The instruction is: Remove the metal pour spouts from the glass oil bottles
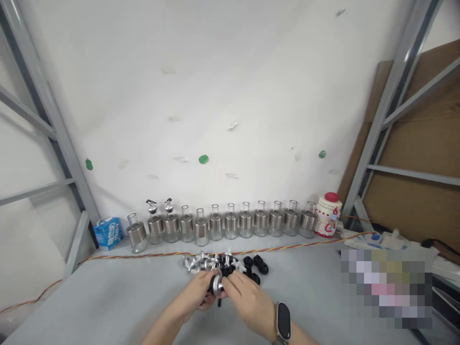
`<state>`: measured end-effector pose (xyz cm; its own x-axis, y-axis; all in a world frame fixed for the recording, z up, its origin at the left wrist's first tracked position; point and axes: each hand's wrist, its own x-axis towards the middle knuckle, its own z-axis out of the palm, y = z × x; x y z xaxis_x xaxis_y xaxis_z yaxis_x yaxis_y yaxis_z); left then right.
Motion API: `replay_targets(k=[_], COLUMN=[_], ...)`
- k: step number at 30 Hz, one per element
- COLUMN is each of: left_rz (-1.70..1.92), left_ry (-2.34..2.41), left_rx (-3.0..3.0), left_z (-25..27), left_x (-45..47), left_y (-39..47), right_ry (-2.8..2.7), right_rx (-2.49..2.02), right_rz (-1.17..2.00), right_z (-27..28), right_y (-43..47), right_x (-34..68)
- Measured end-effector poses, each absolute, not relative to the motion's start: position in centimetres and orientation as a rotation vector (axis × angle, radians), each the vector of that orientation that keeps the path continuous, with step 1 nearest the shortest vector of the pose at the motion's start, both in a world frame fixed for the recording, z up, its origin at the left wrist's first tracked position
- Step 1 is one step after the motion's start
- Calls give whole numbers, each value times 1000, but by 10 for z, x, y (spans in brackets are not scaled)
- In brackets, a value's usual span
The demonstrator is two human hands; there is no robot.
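Note:
At the front middle of the table, a silver and black bottle pourer (217,285) is held between both hands. My left hand (200,290) is closed around its black side. The fingers of my right hand (247,298) pinch its silver end from the other side. Just beyond my fingers lies a pile of loose silver spout parts (197,261), with black rubber stoppers (258,261) to its right. Behind the pile stands a row of glass bottles with metal sleeves (215,223). Two bottles at the left carry fitted pourers (168,206); the others have bare necks.
A twisted red and yellow cord (143,257) runs across the table between pile and bottles. At the row's left end stands a blue box (108,234), at its right a white jar with a red lid (327,215). Grey metal posts (68,129) frame both sides.

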<state>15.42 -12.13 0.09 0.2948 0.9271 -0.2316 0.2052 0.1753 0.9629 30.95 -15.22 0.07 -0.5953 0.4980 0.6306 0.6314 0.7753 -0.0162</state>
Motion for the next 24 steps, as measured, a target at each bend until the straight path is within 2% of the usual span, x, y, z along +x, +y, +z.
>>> replay_targets(k=[2,4,6,10,12,14,17,19,24], left_rz=[724,824,927,952,917,860,732,648,530], left_ry=[1248,1384,1470,1495,1537,1623,1791,1896,2084], left_rx=[1500,1739,1875,2049,2089,2083,2031,2017,2042], left_z=[1,-1,-5,-11,-13,-13,-11,-8,-1], left_x=[150,147,145,145,147,147,139,128,109], left_y=[-120,-116,-113,-112,-112,-108,-101,-98,-102], right_ry=[-2363,-2286,-2100,-1632,-1547,-1623,-1846,-1927,-1814], right_rx=[-819,-890,-1009,-1193,-1229,-1275,-1292,-1305,-1411], right_rz=[-299,-102,289,1316,1622,1520,875,603,523], right_z=[4,5,5,-3,-7,-8,-3,2,5], right_y=[-151,-149,-147,-140,-138,-139,-143,-145,-141], right_x=[311,310,307,296,292,292,297,302,310])
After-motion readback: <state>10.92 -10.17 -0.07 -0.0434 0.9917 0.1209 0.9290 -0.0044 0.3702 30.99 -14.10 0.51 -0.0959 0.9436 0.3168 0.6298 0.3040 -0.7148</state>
